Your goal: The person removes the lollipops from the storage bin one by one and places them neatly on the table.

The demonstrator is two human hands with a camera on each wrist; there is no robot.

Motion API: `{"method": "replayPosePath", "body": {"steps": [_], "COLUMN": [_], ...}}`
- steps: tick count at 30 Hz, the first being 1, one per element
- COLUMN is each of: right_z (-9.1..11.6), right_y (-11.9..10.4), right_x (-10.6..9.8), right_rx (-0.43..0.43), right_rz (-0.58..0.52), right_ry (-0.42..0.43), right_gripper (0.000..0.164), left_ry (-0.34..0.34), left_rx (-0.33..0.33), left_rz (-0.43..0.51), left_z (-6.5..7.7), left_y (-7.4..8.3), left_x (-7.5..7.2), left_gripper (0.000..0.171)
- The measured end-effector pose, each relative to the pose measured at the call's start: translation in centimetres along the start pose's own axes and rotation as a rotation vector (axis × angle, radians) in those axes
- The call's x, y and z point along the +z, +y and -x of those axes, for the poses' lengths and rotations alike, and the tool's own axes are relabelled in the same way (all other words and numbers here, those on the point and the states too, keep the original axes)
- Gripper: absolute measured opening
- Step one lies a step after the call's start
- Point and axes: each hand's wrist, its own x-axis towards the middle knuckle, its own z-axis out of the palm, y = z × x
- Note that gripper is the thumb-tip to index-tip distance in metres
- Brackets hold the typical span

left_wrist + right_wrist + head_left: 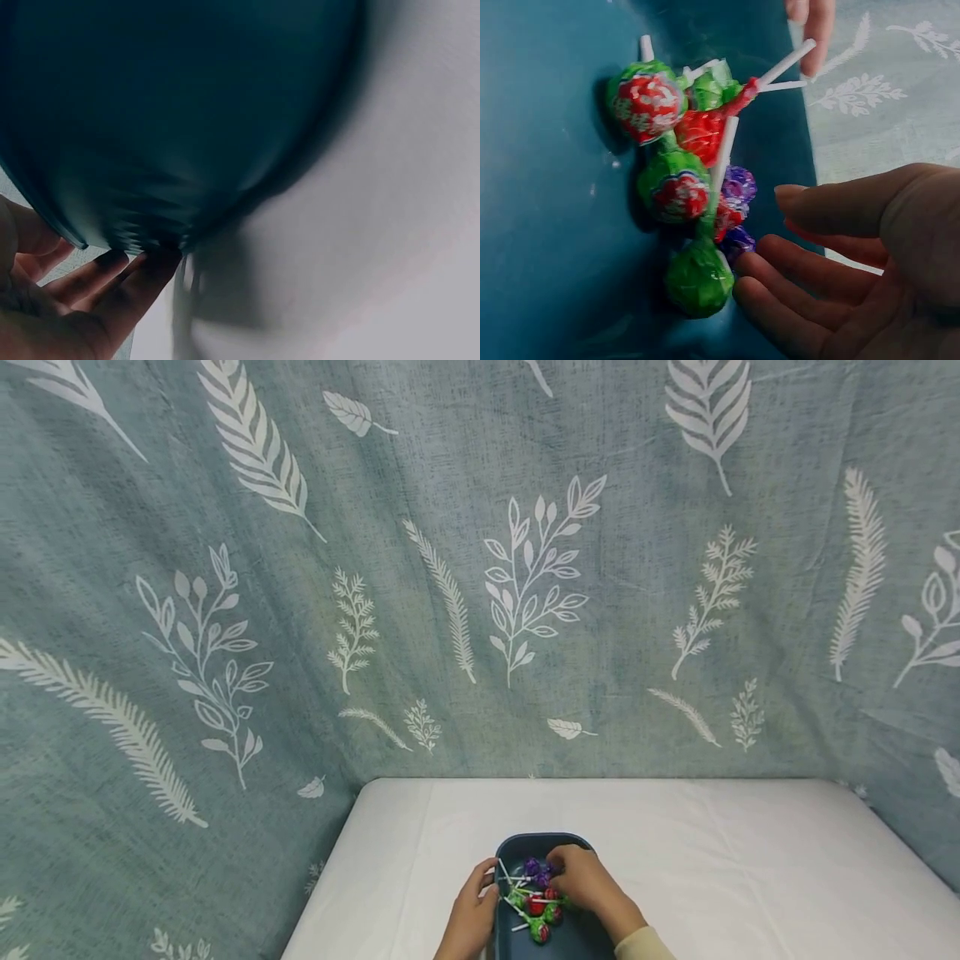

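Head view: the lollipops [536, 905] lie heaped in a dark blue tray [585, 937], purple ones [532, 865] toward twelve o'clock, a green-and-red one [540, 931] at six, several white sticks pointing toward nine. The right hand [588, 881], over the tray's two o'clock side, is relaxed, thumb apart and gripping nothing; the right wrist view puts its fingertips just beside a green lollipop [699, 279]. The left hand [472, 910], at nine o'clock, touches the tray with extended fingers, unclenched. Around the tray spreads a white table [712, 843]; at twelve hangs leaf-patterned fabric [637, 568].
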Motion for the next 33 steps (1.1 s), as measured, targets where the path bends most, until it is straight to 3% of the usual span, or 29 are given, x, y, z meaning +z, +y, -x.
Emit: {"method": "replayPosePath", "body": {"steps": [9, 18, 33], "right_z": [-0.9, -1.4, -1.1], "right_y": [0.3, 0.5, 0.6], "right_x": [1.4, 2.6, 2.4], "right_rx": [-0.001, -0.018, 0.003], "right_rz": [0.043, 0.110, 0.122], "right_ry": [-0.008, 0.038, 0.070], "right_gripper": [0.025, 0.014, 0.014], "left_ry": [0.004, 0.007, 0.027], "left_rx": [0.000, 0.005, 0.034], "left_rz": [0.024, 0.020, 0.019], "left_z": [0.1, 0.1, 0.1], "left_y": [-0.3, -0.3, -0.4], "left_x": [0.1, 0.1, 0.3], "left_gripper": [0.040, 0.040, 0.039]}}
